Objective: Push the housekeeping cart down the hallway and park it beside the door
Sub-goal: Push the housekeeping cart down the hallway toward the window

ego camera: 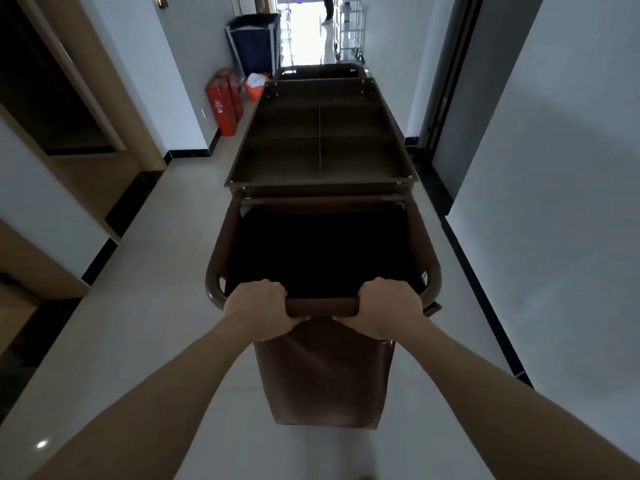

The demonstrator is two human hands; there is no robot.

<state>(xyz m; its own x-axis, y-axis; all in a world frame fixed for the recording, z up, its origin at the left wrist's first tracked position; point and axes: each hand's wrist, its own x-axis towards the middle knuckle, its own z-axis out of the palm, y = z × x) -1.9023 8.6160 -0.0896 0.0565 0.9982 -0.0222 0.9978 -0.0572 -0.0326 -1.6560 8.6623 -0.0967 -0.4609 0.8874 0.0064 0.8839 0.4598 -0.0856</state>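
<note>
Below, both hands [257, 308] [389, 306] gripping cart handle [322, 306], bag [322, 258] interior seemingly dark

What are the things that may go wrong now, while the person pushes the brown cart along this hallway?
Both the left hand and the right hand grip the handle bar of the brown cart.

1. The red boxes and the blue linen bin stand along the left wall ahead; the cart may clip them.
2. A metal trolley and a standing person narrow the far end, so passing may be tight.
</note>
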